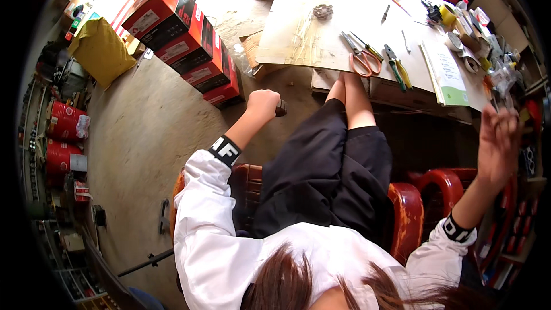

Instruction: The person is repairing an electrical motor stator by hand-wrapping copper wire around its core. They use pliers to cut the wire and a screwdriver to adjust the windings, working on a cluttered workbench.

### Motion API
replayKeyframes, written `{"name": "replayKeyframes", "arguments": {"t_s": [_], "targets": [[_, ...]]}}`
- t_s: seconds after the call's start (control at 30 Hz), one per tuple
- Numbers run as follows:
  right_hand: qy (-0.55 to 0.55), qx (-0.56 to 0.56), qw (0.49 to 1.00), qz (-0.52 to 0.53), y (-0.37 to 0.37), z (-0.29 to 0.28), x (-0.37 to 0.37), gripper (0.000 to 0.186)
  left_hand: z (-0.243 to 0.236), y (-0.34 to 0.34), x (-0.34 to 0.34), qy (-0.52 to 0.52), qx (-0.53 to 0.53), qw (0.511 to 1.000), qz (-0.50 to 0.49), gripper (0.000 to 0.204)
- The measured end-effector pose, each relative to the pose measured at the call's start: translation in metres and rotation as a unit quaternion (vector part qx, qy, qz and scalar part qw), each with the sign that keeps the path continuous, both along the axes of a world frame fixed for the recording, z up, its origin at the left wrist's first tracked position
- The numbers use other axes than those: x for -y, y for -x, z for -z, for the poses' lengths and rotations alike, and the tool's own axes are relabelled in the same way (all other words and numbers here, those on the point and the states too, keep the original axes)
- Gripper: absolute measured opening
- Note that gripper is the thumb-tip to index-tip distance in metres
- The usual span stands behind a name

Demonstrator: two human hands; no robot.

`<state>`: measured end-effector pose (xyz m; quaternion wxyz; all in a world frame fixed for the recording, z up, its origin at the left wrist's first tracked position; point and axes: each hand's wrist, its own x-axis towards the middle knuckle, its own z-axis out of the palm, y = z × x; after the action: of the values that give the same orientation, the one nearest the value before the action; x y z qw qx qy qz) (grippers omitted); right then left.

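Note:
My left hand [263,105] is closed in a fist round a small dark object [280,108], held out beside my lap. At the right, my right hand [498,140] is raised near a green-and-white booklet [446,74]; its fingers are blurred by motion. On the light tabletop [293,6] lie orange-handled scissors [364,62], a screwdriver [374,53], green-and-yellow pliers [400,73] and a small coiled bundle [322,11].
Stacked red-and-black boxes [189,51] stand left of the table, near a yellow bag [102,51]. Shelves with red drums [63,120] line the left side. Tape, bottles and packaging crowd the table's right end [456,20]. A red-brown chair [406,218] is under me.

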<state>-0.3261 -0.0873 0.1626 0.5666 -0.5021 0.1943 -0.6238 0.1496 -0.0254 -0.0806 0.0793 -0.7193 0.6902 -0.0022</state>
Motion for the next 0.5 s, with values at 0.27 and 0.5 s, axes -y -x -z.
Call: {"name": "replayKeyframes", "arguments": {"t_s": [0.27,0.5], "targets": [[-0.074,0.067,0.99,-0.097,0.056,0.001,0.003,0.011,0.075,-0.087,-0.004,-0.065,-0.593,0.773,-0.215,0.055],[-0.247,0.121,0.961,-0.027,0.14,0.078,0.135,0.017,0.011,-0.053,-0.015,-0.035,-0.597,0.8,-0.042,0.065]]}}
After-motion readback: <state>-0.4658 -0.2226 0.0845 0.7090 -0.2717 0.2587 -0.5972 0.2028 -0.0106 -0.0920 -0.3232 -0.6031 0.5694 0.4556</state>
